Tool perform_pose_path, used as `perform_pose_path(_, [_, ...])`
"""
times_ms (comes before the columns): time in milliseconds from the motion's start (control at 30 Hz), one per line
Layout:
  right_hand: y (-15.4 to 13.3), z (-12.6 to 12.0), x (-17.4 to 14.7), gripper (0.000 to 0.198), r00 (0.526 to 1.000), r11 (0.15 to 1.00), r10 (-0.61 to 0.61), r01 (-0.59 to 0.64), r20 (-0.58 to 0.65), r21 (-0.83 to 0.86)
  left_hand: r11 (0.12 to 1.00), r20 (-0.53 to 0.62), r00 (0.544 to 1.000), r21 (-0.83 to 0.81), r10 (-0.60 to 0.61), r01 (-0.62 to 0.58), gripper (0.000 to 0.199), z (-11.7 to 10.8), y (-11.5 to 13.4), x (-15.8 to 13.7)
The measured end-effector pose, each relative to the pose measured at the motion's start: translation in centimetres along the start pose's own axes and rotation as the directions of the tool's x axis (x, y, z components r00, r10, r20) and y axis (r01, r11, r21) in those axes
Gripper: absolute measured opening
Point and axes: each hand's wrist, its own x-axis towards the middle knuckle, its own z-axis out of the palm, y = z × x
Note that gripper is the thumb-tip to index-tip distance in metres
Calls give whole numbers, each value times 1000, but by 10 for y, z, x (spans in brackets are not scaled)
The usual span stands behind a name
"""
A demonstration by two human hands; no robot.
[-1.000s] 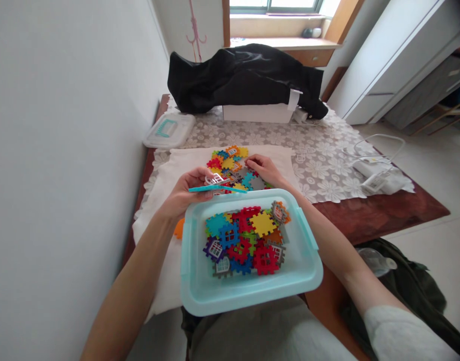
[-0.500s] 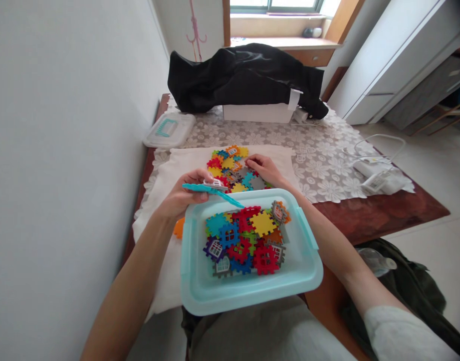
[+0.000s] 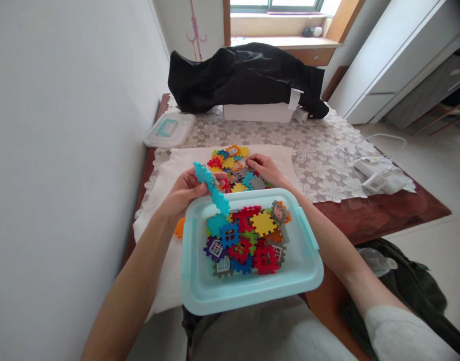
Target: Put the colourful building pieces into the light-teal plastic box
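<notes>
My left hand (image 3: 187, 189) is closed on turquoise interlocking tiles (image 3: 212, 188), linked in a strip with toothed edges. The strip slants down over the left back rim of a pale aqua plastic box (image 3: 252, 297). Inside the box lie several loose interlocking tiles (image 3: 245, 240) in red, yellow, blue, purple and grey, some with window inserts. Beyond the box, my right hand (image 3: 265, 168) rests beside a second pile of tiles (image 3: 229, 163) on a white cloth. Its fingers are bent and pressed together; whatever they hold, if anything, is hidden.
A white cloth (image 3: 177, 165) and lace cover (image 3: 323, 165) lie over the wooden table. A lid with a turquoise handle (image 3: 170, 129) sits back left. Black fabric (image 3: 245, 75) drapes a white box at the back. An orange tile (image 3: 179, 228) lies left of the aqua box.
My left hand has turned the turquoise tiles from nearly edge-on to a steeper slant, showing their broad face. My right hand and the aqua box have hardly moved.
</notes>
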Motion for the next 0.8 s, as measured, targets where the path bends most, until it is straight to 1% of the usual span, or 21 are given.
perform_pose_path(133, [-1,0,-1,30,1000,1000,6,-6,-2,4,999,-51,999,-51,-2,0,52,-3,-4,0])
perform_pose_path(367, [2,0,0,30,1000,1000,-14,14,0,0,987,-129,989,-136,71,-88,47,12,-1,3])
perform_pose_path(600, [6,1,1,27,1000,1000,-22,22,-6,-17,986,-165,982,-125,93,-114,42,7,3,9])
perform_pose_path(700, [8,1,2,25,999,999,-51,51,-6,7,980,-191,976,-149,105,-135,36,7,-1,12])
perform_pose_path(800, [10,1,3,25,999,998,-54,54,-4,13,979,-251,965,-165,78,-122,27,9,-1,16])
